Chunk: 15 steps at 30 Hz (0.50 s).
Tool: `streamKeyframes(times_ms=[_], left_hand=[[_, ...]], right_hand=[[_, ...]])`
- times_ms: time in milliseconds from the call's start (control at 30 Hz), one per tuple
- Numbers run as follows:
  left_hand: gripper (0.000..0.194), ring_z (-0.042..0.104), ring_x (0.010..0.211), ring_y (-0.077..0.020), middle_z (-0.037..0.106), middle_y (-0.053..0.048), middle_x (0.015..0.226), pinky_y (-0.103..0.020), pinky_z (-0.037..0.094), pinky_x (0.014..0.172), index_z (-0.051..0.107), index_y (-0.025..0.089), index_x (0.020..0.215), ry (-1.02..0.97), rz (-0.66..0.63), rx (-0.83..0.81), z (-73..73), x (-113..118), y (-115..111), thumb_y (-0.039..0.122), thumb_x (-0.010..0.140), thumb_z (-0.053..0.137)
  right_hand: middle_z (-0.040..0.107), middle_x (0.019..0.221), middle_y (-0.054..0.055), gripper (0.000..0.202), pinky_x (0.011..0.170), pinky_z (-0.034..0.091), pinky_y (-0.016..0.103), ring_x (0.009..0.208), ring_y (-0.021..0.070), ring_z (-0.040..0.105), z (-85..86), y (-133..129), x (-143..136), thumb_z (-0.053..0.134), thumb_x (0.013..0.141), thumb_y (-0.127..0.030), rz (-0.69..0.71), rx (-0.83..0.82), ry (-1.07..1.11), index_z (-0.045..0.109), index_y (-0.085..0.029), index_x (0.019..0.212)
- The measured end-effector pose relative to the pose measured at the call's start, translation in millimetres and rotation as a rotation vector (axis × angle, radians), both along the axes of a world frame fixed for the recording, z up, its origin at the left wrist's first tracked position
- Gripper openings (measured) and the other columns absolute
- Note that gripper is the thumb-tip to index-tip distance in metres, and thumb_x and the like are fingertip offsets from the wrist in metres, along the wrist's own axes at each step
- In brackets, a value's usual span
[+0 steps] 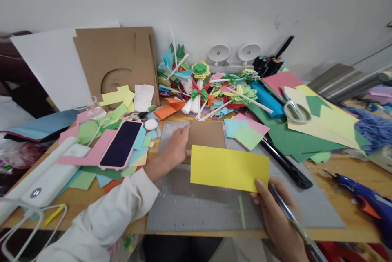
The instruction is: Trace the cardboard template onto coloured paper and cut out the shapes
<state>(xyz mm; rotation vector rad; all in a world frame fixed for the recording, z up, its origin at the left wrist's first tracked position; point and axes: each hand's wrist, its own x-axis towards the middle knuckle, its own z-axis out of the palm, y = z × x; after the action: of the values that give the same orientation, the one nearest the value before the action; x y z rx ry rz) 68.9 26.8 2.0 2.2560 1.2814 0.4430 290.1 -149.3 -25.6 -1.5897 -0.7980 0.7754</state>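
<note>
1. we pinch the yellow rectangular sheet of paper [229, 168] by its near right corner, between thumb and fingers of our right hand [277, 225]; the slim shiny silver-blue pen [287, 211] sits in that hand too.
2. our left hand [174, 149] is at the left edge of the flat brown cardboard piece [208, 133]; we cannot tell whether its fingers grip it.
3. we see the yellow sheet above the flat grey cutting mat [202, 209], on the near side of the cardboard.
4. right of the cardboard lie pink, blue and light-green paper pieces [248, 136].
</note>
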Motion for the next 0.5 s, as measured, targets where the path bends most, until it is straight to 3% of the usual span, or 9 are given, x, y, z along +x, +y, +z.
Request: streamKeyframes(times_ms=[167,500], left_hand=[[0.073,0.051,0.107,-0.0318,0.053,-0.016,0.114,-0.044,0.043,0.091,0.039,0.013,0.129,0.049,-0.008,0.022,-4.0,0.0,3.1,0.021,0.065,0.073],[0.071,0.048,0.115,-0.0343,0.053,-0.015,0.121,-0.047,0.041,0.094,0.042,0.018,0.129,0.093,-0.036,0.043,0.0,-16.3,-5.1,0.024,0.067,0.076]], right_hand=[[0.058,0.062,-0.002,0.026,0.057,0.037,0.029,0.060,0.0166,0.050,-2.5,0.2,1.1,0.069,0.078,-0.044,-0.015,0.007,0.004,0.061,-0.020,0.080],[0.061,0.061,-0.001,0.032,0.056,0.041,0.029,0.058,0.0171,0.054,-1.8,1.4,-0.6,0.072,0.074,-0.047,-0.038,-0.005,0.058,0.063,-0.019,0.087]])
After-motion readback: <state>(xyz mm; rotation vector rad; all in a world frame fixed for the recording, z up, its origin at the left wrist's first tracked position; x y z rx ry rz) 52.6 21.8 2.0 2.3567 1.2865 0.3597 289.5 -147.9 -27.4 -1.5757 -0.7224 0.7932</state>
